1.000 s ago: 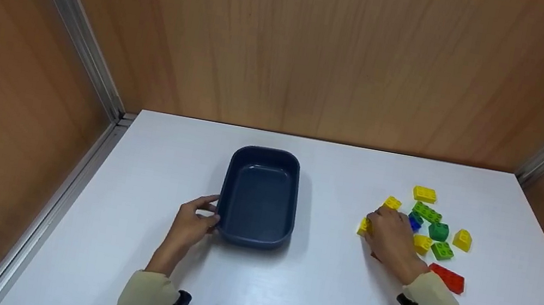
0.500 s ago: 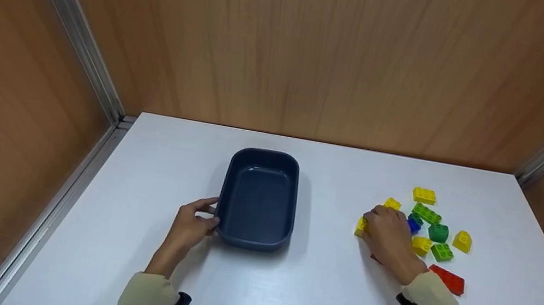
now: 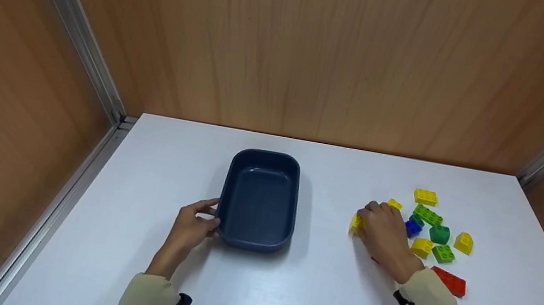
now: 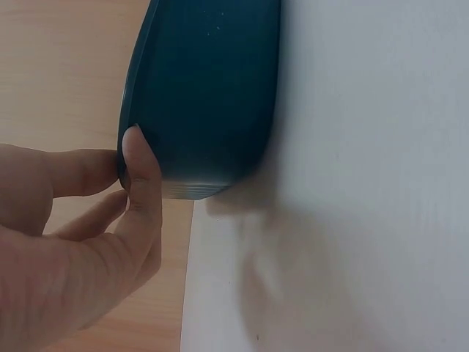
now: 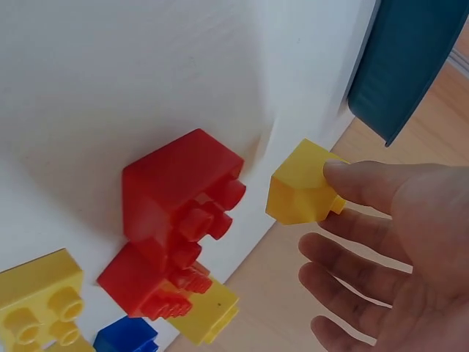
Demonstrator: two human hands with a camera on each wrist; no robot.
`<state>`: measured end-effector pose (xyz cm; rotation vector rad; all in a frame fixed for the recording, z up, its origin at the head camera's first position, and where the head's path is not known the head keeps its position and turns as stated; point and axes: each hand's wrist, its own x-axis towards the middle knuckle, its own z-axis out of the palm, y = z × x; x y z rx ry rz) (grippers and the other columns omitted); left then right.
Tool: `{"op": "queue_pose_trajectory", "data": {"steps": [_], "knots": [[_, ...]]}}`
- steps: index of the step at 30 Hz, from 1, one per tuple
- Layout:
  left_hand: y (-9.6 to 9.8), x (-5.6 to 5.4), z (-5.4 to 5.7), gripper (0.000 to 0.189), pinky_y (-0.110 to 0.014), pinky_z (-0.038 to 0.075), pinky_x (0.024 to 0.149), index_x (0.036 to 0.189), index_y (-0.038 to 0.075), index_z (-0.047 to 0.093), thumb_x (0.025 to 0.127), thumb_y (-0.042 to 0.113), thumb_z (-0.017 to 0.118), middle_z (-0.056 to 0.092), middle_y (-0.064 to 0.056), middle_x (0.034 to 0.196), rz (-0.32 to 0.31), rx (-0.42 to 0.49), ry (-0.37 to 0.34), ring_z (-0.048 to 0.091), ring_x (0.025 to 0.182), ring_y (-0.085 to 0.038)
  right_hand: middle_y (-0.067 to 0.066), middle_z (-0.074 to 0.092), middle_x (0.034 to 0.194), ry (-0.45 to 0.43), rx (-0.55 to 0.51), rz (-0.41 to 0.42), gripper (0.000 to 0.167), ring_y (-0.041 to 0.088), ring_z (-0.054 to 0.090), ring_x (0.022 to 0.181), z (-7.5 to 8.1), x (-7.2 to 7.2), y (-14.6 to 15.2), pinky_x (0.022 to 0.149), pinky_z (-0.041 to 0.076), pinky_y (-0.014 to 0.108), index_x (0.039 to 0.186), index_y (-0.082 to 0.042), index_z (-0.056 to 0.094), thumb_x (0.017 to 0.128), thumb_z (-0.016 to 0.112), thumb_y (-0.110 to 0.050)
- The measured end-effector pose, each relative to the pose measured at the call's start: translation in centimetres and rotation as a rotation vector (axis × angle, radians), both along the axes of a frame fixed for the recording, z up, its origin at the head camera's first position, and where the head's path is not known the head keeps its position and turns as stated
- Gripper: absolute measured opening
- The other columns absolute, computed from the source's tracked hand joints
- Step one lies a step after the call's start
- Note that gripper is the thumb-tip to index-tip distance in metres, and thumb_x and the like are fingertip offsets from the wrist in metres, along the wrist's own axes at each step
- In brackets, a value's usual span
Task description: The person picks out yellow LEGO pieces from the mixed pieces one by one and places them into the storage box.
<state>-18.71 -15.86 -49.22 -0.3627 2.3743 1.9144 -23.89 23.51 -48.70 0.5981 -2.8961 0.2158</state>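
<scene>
A dark blue rectangular dish (image 3: 259,200) rests on the white table, left of the toy blocks. My left hand (image 3: 190,227) pinches its near left rim; in the left wrist view the thumb (image 4: 143,176) lies against the dish wall. Over on the right, my right hand (image 3: 388,241) grips a yellow toy block (image 5: 300,187) between thumb and forefinger, the other fingers loosely bent. Beside that block, red toy blocks (image 5: 179,180) show in the right wrist view; in the head view my right hand mostly hides them.
Right of my right hand lie several loose blocks: a green block (image 3: 439,234), a blue block (image 3: 412,229), a yellow block (image 3: 464,243) and a long red block (image 3: 449,281). A wooden panel (image 3: 290,45) rises behind the table (image 3: 281,297).
My right hand has shifted a little to the left, carrying the yellow block away from the pile. The left hand stays at the dish, which has not moved.
</scene>
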Motion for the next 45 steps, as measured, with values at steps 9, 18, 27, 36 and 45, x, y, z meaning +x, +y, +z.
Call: {"op": "queue_pose_trajectory", "data": {"steps": [9, 18, 27, 36, 45], "knots": [[0.0, -0.1, -0.2, 0.05, -0.029, 0.061, 0.072, 0.147, -0.004, 0.058, 0.097, -0.011, 0.061, 0.059, -0.023, 0.122, 0.005, -0.011, -0.009, 0.065, 0.08, -0.015, 0.019, 0.072, 0.108, 0.046, 0.014, 0.02, 0.025, 0.038, 0.064, 0.102, 0.6, -0.1, -1.4, 0.101, 0.053, 0.054, 0.111, 0.003, 0.078, 0.088, 0.085, -0.006], [0.0, 0.0, -0.3, 0.049, -0.028, 0.06, 0.071, 0.146, -0.005, 0.059, 0.097, -0.011, 0.062, 0.06, -0.023, 0.122, 0.01, -0.009, -0.011, 0.065, 0.08, -0.015, 0.019, 0.072, 0.117, 0.008, 0.039, 0.018, 0.03, 0.038, 0.064, 0.11, 1.9, -0.2, -3.1, 0.111, 0.048, 0.055, 0.119, 0.0, 0.077, 0.091, 0.083, -0.008], [0.0, 0.0, -0.3, 0.049, -0.028, 0.06, 0.071, 0.147, -0.004, 0.059, 0.098, -0.011, 0.061, 0.06, -0.022, 0.121, 0.01, 0.003, -0.011, 0.064, 0.079, -0.015, 0.018, 0.071, 0.12, 0.021, 0.036, 0.037, 0.034, 0.038, 0.064, 0.113, 2.6, -0.3, -4.6, 0.112, 0.049, 0.055, 0.121, -0.002, 0.076, 0.09, 0.085, -0.01], [0.0, -0.1, -0.3, 0.05, -0.033, 0.063, 0.074, 0.147, -0.005, 0.058, 0.097, -0.012, 0.062, 0.058, -0.023, 0.121, 0.013, 0.021, -0.015, 0.064, 0.079, -0.015, 0.016, 0.072, 0.119, 0.063, 0.071, 0.058, 0.036, 0.036, 0.065, 0.112, 3.1, -0.7, -6.0, 0.111, 0.05, 0.052, 0.122, -0.004, 0.077, 0.088, 0.088, -0.012], [0.0, -0.1, -0.2, 0.05, -0.033, 0.061, 0.074, 0.146, -0.004, 0.06, 0.097, -0.011, 0.062, 0.059, -0.023, 0.121, 0.016, 0.006, -0.012, 0.064, 0.079, -0.015, 0.014, 0.073, 0.12, 0.069, 0.078, 0.072, 0.035, 0.034, 0.065, 0.11, 3.5, -0.9, -7.4, 0.11, 0.052, 0.05, 0.123, -0.006, 0.077, 0.09, 0.087, -0.013]]}}
